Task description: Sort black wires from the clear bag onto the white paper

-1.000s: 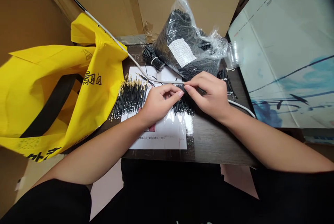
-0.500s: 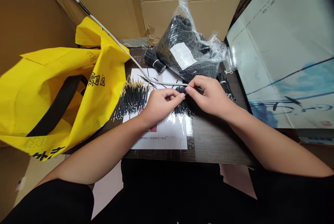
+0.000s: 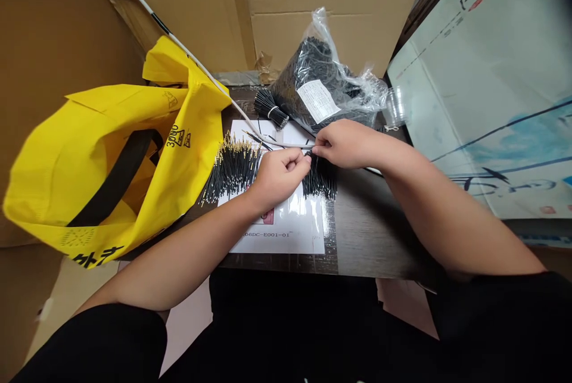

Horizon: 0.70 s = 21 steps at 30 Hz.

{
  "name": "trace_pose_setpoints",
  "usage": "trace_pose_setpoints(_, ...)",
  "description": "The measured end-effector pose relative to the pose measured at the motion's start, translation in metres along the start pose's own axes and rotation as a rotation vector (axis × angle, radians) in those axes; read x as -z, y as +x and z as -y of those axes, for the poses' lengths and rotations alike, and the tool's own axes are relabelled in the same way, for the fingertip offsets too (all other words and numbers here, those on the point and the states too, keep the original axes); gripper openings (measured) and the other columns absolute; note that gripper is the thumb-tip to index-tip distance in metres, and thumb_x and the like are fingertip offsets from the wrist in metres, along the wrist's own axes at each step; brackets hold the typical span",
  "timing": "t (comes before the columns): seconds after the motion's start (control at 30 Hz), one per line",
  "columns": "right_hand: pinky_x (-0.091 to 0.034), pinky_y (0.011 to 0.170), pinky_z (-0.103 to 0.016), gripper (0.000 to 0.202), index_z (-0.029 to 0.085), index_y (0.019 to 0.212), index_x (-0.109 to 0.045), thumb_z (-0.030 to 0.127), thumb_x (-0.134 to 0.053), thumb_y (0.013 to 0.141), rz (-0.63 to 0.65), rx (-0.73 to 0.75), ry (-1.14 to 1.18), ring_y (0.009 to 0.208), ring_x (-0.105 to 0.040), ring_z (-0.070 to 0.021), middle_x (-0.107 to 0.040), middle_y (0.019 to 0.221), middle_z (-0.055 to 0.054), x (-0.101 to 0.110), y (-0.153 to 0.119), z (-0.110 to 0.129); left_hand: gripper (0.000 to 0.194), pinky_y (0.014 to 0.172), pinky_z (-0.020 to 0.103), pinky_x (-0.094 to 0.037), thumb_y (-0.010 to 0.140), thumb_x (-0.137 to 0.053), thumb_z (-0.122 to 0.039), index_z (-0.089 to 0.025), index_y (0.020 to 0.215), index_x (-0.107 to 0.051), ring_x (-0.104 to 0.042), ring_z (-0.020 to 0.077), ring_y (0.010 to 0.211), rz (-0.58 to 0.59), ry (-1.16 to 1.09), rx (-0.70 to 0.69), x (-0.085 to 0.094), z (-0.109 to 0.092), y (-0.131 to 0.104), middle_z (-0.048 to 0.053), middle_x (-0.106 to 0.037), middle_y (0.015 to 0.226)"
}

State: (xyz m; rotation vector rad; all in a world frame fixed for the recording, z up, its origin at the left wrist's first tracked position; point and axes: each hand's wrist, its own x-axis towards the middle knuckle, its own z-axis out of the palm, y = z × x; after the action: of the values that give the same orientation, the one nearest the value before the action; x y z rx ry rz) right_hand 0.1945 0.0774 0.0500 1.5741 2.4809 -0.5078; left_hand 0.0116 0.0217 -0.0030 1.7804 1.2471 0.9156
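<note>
- The left hand (image 3: 280, 177) was curled, thumb and forefinger drawn together, between two heaps of wires; what it gripped could not be told.
- The right hand (image 3: 342, 143) bent its fingertips inward just right of it; their hold was likewise hidden.
- Short black wires with silvery ends (image 3: 320, 185) lay beneath both hands, on the near side.
- Black wires with gold tips (image 3: 235, 170) lay fanned to the left, partly over a white printed sheet (image 3: 299, 219).
- A clear plastic bag of black pieces (image 3: 297, 82) stood on the far side.
</note>
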Motion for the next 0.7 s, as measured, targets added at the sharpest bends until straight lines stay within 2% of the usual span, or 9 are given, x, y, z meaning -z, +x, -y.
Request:
trace_pose_setpoints(0.1,-0.037,0.060,-0.032,0.031,0.020,0.090,-0.076,0.039,-0.052,0.092,0.005,-0.074,-0.082,0.079,-0.065,-0.0234,-0.074,0.091,-0.011,0.001,-0.001,0.011,0.037,0.056,0.026,-0.030,0.088,-0.055,-0.026,-0.018,0.056,-0.038,-0.033,0.0089,0.055,0.027,-0.011,-0.011,-0.001,-0.002,-0.001,-0.005,-0.034,0.055)
trace_pose_setpoints(0.23,-0.040,0.064,-0.033,0.032,0.018,0.097,-0.077,0.037,-0.051,0.092,-0.080,-0.136,-0.139,0.085,-0.069,-0.0279,-0.074,0.096,-0.013,-0.010,-0.004,0.018,0.036,0.055,0.025,-0.027,0.087,-0.054,-0.025,-0.019,0.056,-0.035,-0.030,0.0081,0.054,0.074,-0.008,-0.027,-0.002,-0.006,-0.003,-0.006,-0.029,0.054)
trace_pose_setpoints(0.37,-0.042,0.067,-0.034,0.034,0.016,0.102,-0.077,0.038,-0.052,0.094,-0.189,-0.141,-0.161,0.087,-0.069,-0.0293,-0.073,0.093,-0.015,-0.019,-0.006,0.018,0.038,0.052,0.025,-0.026,0.085,-0.053,-0.023,-0.020,0.055,-0.029,-0.028,0.0076,0.052,0.122,0.005,-0.045,-0.002,-0.008,-0.004,-0.006,-0.026,0.053)
trace_pose_setpoints(0.47,-0.040,0.066,-0.033,0.034,0.015,0.101,-0.077,0.039,-0.053,0.094,-0.230,-0.138,-0.155,0.085,-0.068,-0.0280,-0.072,0.092,-0.015,-0.017,-0.008,0.019,0.039,0.051,0.025,-0.025,0.085,-0.052,-0.022,-0.020,0.055,-0.027,-0.028,0.0072,0.051,0.154,-0.007,-0.063,-0.002,-0.007,-0.004,-0.007,-0.025,0.052)
trace_pose_setpoints(0.6,-0.034,0.064,-0.032,0.029,0.017,0.102,-0.075,0.034,-0.053,0.094,-0.264,-0.009,-0.133,0.082,-0.065,-0.0241,-0.071,0.093,-0.013,-0.006,-0.001,0.029,0.038,0.048,0.024,-0.024,0.086,-0.051,-0.022,-0.020,0.055,-0.030,-0.027,0.0070,0.050,0.223,-0.069,-0.144,-0.003,-0.006,-0.006,-0.007,-0.026,0.052)
trace_pose_setpoints(0.7,-0.032,0.066,-0.031,0.026,0.020,0.104,-0.074,0.023,-0.051,0.093,-0.228,0.266,-0.078,0.085,-0.063,-0.0203,-0.071,0.098,-0.010,-0.001,0.020,0.046,0.039,0.048,0.026,-0.023,0.085,-0.053,-0.019,-0.020,0.054,-0.030,-0.027,0.0075,0.049,0.239,-0.033,-0.413,-0.004,-0.006,-0.011,-0.006,-0.028,0.051)
